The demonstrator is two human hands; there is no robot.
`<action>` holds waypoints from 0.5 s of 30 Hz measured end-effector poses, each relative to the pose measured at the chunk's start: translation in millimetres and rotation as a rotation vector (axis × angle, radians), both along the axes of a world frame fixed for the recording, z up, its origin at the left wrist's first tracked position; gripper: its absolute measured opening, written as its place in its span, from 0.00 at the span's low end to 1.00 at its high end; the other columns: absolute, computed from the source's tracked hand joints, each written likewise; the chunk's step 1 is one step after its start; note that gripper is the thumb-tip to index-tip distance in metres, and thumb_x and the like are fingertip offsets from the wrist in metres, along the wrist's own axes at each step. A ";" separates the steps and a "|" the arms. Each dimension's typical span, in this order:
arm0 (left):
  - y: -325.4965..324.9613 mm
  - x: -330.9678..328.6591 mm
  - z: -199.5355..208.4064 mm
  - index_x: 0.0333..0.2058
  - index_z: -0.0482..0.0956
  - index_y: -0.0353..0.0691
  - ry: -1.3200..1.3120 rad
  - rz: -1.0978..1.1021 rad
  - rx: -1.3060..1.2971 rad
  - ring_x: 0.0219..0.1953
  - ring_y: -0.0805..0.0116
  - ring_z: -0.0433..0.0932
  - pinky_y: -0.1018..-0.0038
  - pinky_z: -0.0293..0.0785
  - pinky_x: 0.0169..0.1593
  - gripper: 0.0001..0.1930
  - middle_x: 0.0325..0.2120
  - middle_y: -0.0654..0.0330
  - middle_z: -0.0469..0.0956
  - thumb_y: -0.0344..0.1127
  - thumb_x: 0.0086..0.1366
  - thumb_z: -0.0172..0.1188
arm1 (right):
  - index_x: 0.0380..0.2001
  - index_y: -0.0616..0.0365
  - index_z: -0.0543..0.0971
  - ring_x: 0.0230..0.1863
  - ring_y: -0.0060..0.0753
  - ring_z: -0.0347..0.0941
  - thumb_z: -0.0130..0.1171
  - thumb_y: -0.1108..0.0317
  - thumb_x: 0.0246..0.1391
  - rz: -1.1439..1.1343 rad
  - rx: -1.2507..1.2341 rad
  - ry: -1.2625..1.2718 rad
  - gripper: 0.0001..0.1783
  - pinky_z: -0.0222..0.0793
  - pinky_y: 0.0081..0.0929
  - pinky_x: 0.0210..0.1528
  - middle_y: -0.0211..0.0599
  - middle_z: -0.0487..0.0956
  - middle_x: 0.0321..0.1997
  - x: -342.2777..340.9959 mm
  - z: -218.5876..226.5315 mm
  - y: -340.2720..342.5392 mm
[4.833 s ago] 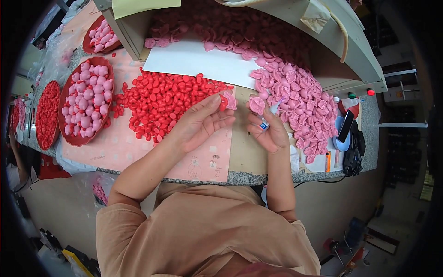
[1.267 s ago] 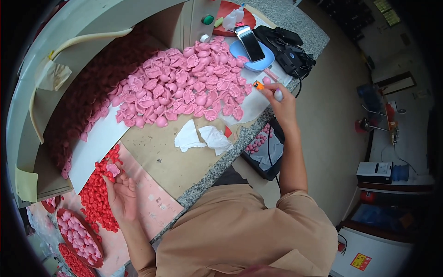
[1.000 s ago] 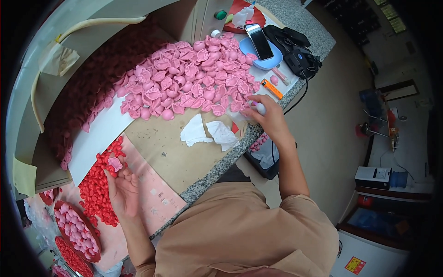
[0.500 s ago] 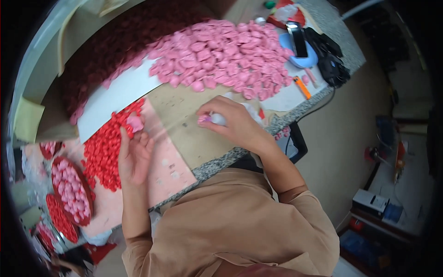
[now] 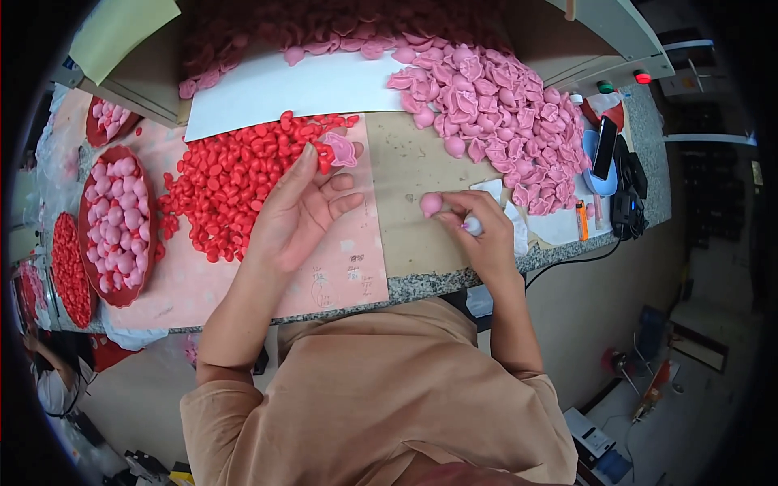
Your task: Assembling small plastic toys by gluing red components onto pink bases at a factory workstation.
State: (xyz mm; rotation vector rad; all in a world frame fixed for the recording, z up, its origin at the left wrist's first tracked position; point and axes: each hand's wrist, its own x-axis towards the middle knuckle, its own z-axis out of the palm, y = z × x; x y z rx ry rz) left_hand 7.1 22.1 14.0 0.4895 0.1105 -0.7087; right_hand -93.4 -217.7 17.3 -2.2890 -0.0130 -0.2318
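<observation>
My left hand (image 5: pixel 296 215) pinches a red bean-shaped piece (image 5: pixel 326 155) and a pink hollow piece with a frilled rim (image 5: pixel 341 150) between thumb and forefinger; its other fingers are loosely bent. It hovers over a heap of red pieces (image 5: pixel 231 174). My right hand (image 5: pixel 489 243) holds a round pink piece (image 5: pixel 431 204) at its fingertips, above the brown board (image 5: pixel 405 243). A small white bottle (image 5: pixel 472 225) with a purplish tip is also tucked in that hand. Beyond it lies a big pile of pink pieces (image 5: pixel 486 105), some with frilled rims.
Red oval trays of pink balls (image 5: pixel 120 223) and red pieces (image 5: pixel 71 267) stand at the left. At right are a phone (image 5: pixel 604 147) on a blue stand, an orange lighter (image 5: pixel 582 220), a black cable and crumpled white tissue (image 5: pixel 515 227). Another person (image 5: pixel 53 377) is at lower left.
The view has turned, so the table sits straighter. My left hand still holds the pink and red pieces. The pink piece in my right hand now shows clearly as round.
</observation>
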 end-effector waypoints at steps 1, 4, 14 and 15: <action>0.1 0.2 0.0 0.51 0.67 0.37 -0.006 -0.001 -0.001 0.38 0.70 0.76 0.68 0.75 0.45 0.20 0.47 0.53 0.73 0.44 0.68 0.45 | 0.40 0.61 0.76 0.34 0.35 0.75 0.65 0.75 0.42 -0.013 -0.009 0.054 0.17 0.71 0.26 0.36 0.41 0.74 0.40 1.0 1.6 0.7; -1.2 -0.1 2.0 0.51 0.68 0.37 0.005 0.003 -0.004 0.38 0.70 0.76 0.68 0.75 0.45 0.19 0.45 0.53 0.74 0.44 0.68 0.45 | 0.40 0.60 0.76 0.37 0.37 0.74 0.64 0.76 0.42 0.011 -0.122 0.066 0.18 0.70 0.28 0.40 0.41 0.73 0.41 5.7 0.6 7.1; -10.7 -6.0 -11.9 0.48 0.70 0.39 0.043 -0.054 0.059 0.37 0.71 0.76 0.68 0.75 0.45 0.18 0.41 0.57 0.76 0.44 0.68 0.46 | 0.46 0.58 0.73 0.46 0.44 0.69 0.59 0.82 0.36 0.076 -0.175 0.088 0.27 0.67 0.31 0.46 0.42 0.71 0.42 3.1 8.7 4.1; -11.0 -9.3 -7.2 0.49 0.69 0.39 0.043 -0.055 0.074 0.38 0.71 0.76 0.68 0.76 0.45 0.18 0.42 0.56 0.75 0.44 0.68 0.46 | 0.47 0.58 0.72 0.46 0.45 0.68 0.58 0.82 0.35 0.100 -0.147 0.069 0.28 0.66 0.31 0.47 0.42 0.71 0.42 4.3 5.8 5.3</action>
